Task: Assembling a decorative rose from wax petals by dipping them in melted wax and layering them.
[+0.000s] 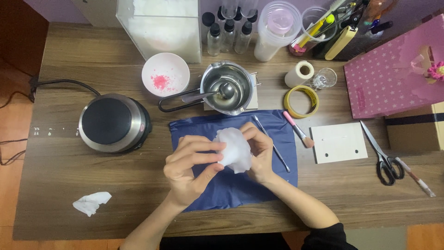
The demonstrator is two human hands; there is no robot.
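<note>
**Over the blue mat: both hands closed on a white lump**

At the middle of the desk I see both hands brought together on a white, waxy-looking lump (235, 149), held just above the blue mat (222, 185). My left hand (192, 169) grips it from the nine o'clock side, fingers curled across its face and thumb beneath; my right hand (260, 155) pinches it from three o'clock, fingertips on its upper edge. The lump sits between them, covering part of the mat's centre.

Just beside the right hand, at about two o'clock, a thin metal tool (274, 144) lies slantwise on the mat, and past it a pink-handled brush (298, 129) lies across the mat's edge. At twelve o'clock, close to the hands, stands a steel pouring pot (227, 88) with a spoon (212, 93) inside and a long handle pointing toward nine o'clock; it is the nearest obstacle above the hands. A white bowl with pink bits (165, 74) sits at eleven o'clock beside it.

Further out at ten o'clock is a round hot plate (113, 122) with its cord trailing off the desk's left end. At eight o'clock lies a crumpled white tissue (91, 203), well apart. At three o'clock I make out a white board with holes (338, 142), then scissors (383, 155). A tape ring (301, 101) and a small white roll (299, 73) lie at one o'clock, with bottles (229, 34) and a clear box (159, 28) along the far edge.
</note>
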